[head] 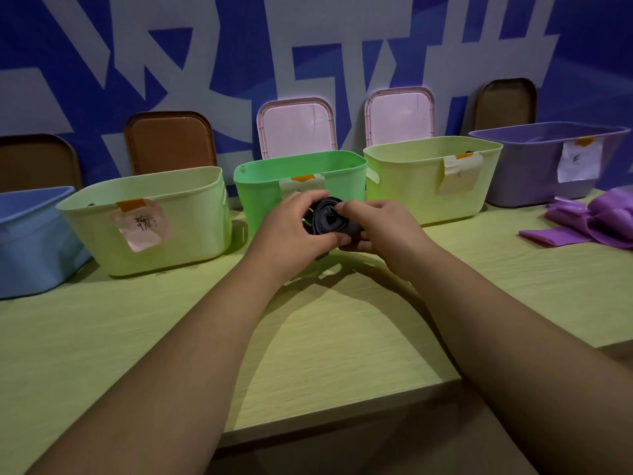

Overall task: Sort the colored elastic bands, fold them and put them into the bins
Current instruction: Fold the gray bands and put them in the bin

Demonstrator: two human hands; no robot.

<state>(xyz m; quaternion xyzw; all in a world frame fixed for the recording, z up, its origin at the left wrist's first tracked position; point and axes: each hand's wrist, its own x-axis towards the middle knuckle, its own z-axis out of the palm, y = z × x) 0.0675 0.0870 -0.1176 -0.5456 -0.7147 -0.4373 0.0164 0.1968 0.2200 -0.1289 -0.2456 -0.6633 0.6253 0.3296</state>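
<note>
left hand (291, 231) and right hand (380, 229) both grip a rolled dark band (327, 217) before the green bin (262, 200), its label (301, 185) unreadable.

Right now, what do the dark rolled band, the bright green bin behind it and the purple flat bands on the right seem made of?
Dark rolled band: probably matte rubbery elastic; it coils in thin flat layers.
Bright green bin: moulded plastic, smooth, slightly glossy, rounded rim.
Purple flat bands: likely thin latex or rubber; they lie limp, faintly shiny.

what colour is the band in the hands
The band looks black or very dark; head view.
</note>
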